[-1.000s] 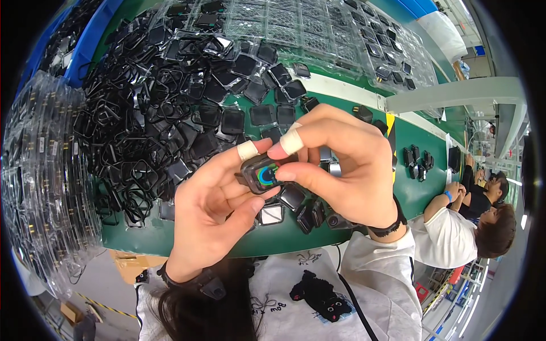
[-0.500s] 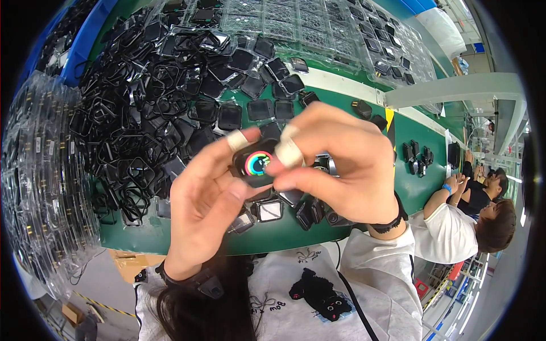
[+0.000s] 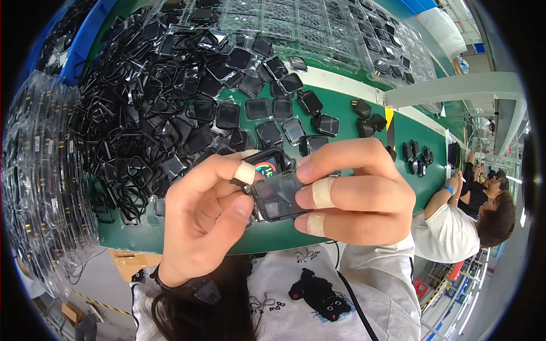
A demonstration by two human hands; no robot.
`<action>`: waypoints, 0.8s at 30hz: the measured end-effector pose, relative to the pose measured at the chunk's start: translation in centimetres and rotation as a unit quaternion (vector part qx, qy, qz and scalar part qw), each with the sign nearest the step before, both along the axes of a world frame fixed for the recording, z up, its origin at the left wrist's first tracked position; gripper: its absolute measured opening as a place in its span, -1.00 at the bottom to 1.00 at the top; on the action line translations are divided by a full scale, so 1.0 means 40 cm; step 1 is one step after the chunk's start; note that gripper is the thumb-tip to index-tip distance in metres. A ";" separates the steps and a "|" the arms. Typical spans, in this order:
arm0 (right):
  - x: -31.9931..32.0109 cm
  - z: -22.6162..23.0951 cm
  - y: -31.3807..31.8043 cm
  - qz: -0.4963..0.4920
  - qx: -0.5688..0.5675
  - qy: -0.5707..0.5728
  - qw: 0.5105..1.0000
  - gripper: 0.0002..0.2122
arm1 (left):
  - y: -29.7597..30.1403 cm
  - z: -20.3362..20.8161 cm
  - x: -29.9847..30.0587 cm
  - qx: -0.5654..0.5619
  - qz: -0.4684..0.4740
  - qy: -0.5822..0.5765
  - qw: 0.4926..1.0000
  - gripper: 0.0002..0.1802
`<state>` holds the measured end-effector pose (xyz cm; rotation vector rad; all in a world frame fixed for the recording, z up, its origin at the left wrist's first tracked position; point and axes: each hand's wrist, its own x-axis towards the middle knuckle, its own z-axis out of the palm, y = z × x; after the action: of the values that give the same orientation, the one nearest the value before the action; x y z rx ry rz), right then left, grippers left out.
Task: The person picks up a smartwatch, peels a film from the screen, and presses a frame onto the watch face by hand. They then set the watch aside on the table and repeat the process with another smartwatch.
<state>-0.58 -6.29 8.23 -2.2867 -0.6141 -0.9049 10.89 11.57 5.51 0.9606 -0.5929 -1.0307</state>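
Note:
My left hand [image 3: 199, 213], with tape on a finger, is closed around a black smartwatch body [image 3: 266, 168]. Part of its lit, coloured screen shows. In front of the watch, my right hand [image 3: 364, 196] pinches a see-through square watch case cover [image 3: 277, 196] with a black rim by its right side. Tape wraps two of the right fingers. The cover's left edge lies by my left thumb and overlaps the lower part of the watch, hiding it. Whether cover and watch touch I cannot tell. Beyond the hands lie several black watch covers [image 3: 269, 133] on the green table [image 3: 136, 241].
A big heap of black frames [image 3: 153, 102] fills the table's left. Stacked clear plastic trays [image 3: 45, 187] stand at the left edge, more trays [image 3: 296, 25] at the back. A white metal bar [image 3: 455, 90] crosses at right. A co-worker in white [image 3: 449, 233] sits there.
My right hand has moved from the watch face and now holds the clear cover in front of it. The watch has tilted and is partly covered.

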 end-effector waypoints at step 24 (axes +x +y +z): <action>-0.042 0.054 0.037 -0.030 0.059 0.038 0.997 -0.67 | 0.010 0.012 -0.029 -0.062 -0.007 -0.051 0.997 -0.61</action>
<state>-2.26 -4.80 10.37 -2.2326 -0.4503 -0.8537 9.74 11.96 5.99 0.9033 -0.7405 -0.9500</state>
